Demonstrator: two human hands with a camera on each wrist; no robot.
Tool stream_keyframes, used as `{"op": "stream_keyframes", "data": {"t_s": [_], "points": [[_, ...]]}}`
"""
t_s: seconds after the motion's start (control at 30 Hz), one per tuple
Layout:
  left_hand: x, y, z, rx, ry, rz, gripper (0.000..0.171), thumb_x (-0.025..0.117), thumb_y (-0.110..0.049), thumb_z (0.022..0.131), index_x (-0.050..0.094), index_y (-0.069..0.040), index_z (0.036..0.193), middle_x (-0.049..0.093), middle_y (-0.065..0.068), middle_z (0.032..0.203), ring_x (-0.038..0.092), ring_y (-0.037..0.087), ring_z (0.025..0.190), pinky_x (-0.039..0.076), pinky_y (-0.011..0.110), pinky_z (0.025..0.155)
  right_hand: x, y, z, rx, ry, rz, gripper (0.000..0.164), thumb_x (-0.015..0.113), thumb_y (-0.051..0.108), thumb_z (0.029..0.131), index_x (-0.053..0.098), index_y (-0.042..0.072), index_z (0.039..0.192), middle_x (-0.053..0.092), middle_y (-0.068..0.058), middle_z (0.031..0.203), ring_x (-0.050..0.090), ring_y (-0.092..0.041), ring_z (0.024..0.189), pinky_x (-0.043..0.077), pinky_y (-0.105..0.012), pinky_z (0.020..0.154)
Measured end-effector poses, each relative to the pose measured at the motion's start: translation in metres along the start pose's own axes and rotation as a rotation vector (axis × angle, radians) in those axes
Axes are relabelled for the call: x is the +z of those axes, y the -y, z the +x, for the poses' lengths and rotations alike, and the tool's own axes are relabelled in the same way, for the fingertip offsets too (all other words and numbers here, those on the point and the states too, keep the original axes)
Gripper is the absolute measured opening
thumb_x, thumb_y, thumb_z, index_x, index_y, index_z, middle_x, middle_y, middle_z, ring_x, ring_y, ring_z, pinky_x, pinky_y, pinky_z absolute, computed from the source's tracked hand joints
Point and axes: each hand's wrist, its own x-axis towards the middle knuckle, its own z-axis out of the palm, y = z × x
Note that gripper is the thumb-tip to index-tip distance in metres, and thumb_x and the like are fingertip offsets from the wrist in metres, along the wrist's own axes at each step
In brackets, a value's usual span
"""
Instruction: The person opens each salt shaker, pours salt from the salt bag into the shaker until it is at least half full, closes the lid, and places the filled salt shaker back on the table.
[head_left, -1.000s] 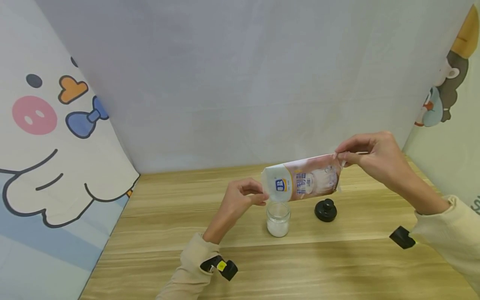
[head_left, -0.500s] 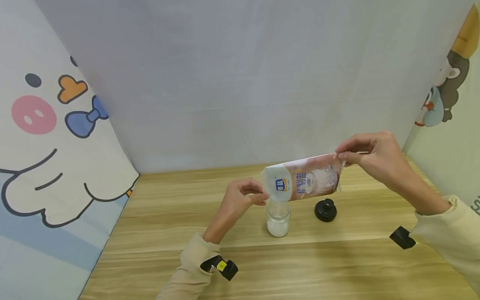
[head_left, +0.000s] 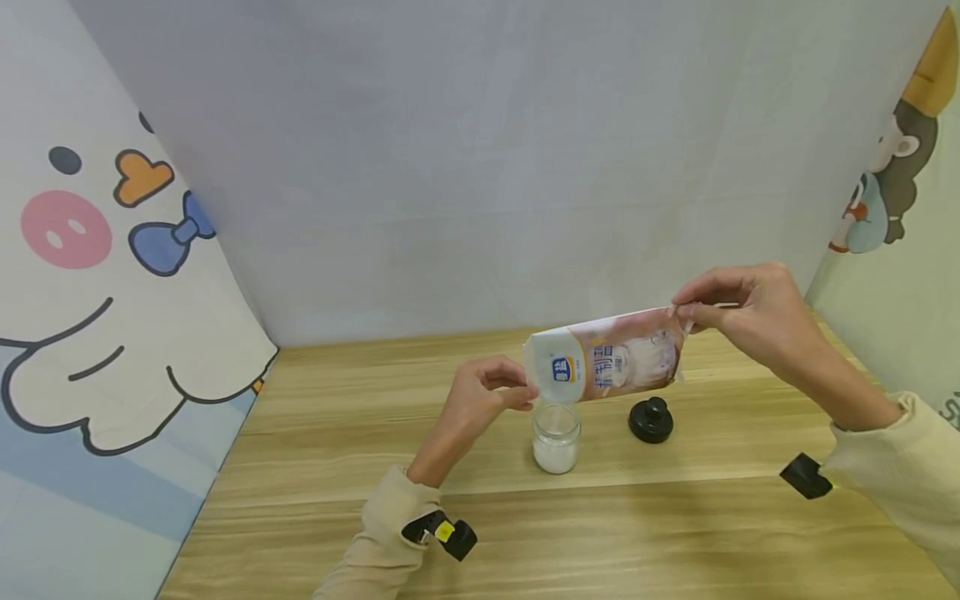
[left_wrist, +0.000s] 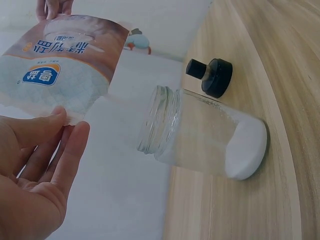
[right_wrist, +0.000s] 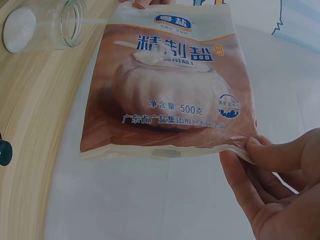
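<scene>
A bag of salt (head_left: 618, 358) is stretched nearly level above the table, its white end tipped down over an uncapped glass jar (head_left: 557, 442). My left hand (head_left: 480, 396) pinches the bag's lower white corner between thumb and fingers. The opposite end's upper corner is pinched by my right hand (head_left: 757, 321). In the right wrist view a thin pale stream of salt (right_wrist: 97, 21) runs from the bag's corner to the jar's mouth. White salt (left_wrist: 247, 147) covers the jar's bottom in the left wrist view. The jar stands upright on the table.
A black lid (head_left: 651, 421) with a knob lies to the right of the jar on the wooden table (head_left: 337, 450). A pale cloth wall (head_left: 487, 183) rises behind the table, and cartoon-printed panels (head_left: 135, 275) stand at both sides.
Both hands and the bag keep almost the same position over the jar. The head view has shifted very slightly.
</scene>
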Motion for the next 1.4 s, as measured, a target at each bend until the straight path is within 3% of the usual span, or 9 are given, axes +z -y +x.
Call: {"op": "stream_keyframes", "data": {"t_s": [0.47, 0.8, 1.03, 1.4], "points": [[0.0002, 0.0008, 0.0001, 0.004, 0.008, 0.012, 0.013, 0.073, 0.006, 0.077, 0.065, -0.005, 0.078, 0.065, 0.012, 0.079, 0.066, 0.02, 0.073, 0.06, 0.041, 0.069, -0.0005, 0.0004, 0.0001, -0.005, -0.009, -0.003, 0.007, 0.068, 0.002, 0.086, 0.073, 0.001, 0.091, 0.069, -0.008, 0.085, 0.066, -0.008, 0.067, 0.053, -0.015, 0.06], [-0.0002, 0.0015, 0.0005, 0.013, 0.009, 0.008, 0.011, 0.072, 0.007, 0.077, 0.064, 0.002, 0.081, 0.065, 0.01, 0.077, 0.066, 0.02, 0.073, 0.06, 0.04, 0.069, 0.0001, 0.0006, -0.0001, 0.001, -0.011, -0.005, 0.007, 0.068, 0.002, 0.085, 0.073, 0.002, 0.091, 0.069, -0.009, 0.086, 0.066, -0.009, 0.067, 0.053, -0.016, 0.061], [0.0001, 0.0012, -0.0001, 0.01, 0.011, 0.01, 0.012, 0.072, 0.006, 0.077, 0.065, -0.003, 0.08, 0.065, 0.009, 0.077, 0.066, 0.019, 0.073, 0.06, 0.039, 0.069, -0.0001, -0.0002, -0.0007, 0.014, -0.008, -0.014, 0.007, 0.069, 0.004, 0.085, 0.073, 0.003, 0.091, 0.07, -0.009, 0.087, 0.066, -0.01, 0.067, 0.052, -0.015, 0.061], [0.0006, 0.0004, -0.0003, -0.003, 0.003, 0.019, 0.011, 0.073, 0.007, 0.076, 0.065, 0.001, 0.081, 0.066, 0.012, 0.08, 0.066, 0.019, 0.073, 0.06, 0.039, 0.069, 0.0002, 0.0015, -0.0007, -0.005, -0.009, 0.011, 0.007, 0.07, 0.003, 0.085, 0.073, 0.001, 0.091, 0.07, -0.009, 0.084, 0.066, -0.01, 0.066, 0.053, -0.016, 0.059]]}}
